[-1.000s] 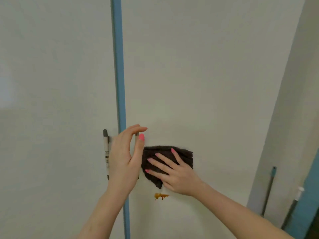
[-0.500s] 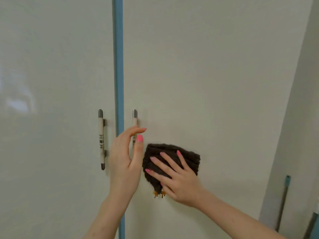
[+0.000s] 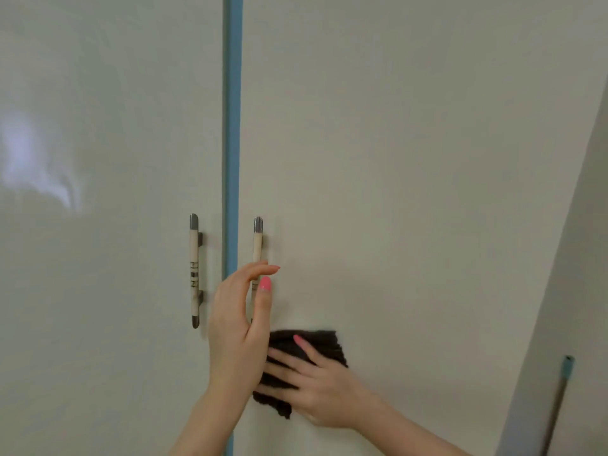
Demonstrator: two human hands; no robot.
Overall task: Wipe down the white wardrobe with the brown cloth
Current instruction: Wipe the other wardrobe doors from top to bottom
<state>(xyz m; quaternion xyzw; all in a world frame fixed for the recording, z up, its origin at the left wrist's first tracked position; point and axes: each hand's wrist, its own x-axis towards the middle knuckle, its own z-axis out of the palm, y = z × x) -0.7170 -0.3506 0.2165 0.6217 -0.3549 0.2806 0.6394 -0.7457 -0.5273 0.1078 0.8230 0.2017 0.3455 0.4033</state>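
Pressing brown cloth (image 3: 324,345) flat, right hand (image 3: 324,390) sits behind left hand (image 3: 238,327), apparently loose.

Pale wall (image 3: 589,258) rises at 3 o'clock, slanting in view. Grey pole with teal tip (image 3: 559,403) leans against it at 4 o'clock. Soft, even daylight; bluish glare patch (image 3: 29,162) at 9 o'clock.

- single head-worn view; it faces the white wardrobe (image 3: 394,159) doors nearly square-on, tilted slightly upward along the blue strip (image 3: 232,126).
- the camera stands close: door panels fill the frame, both forearms enter from the bottom edge.
- no second view shares the scene.
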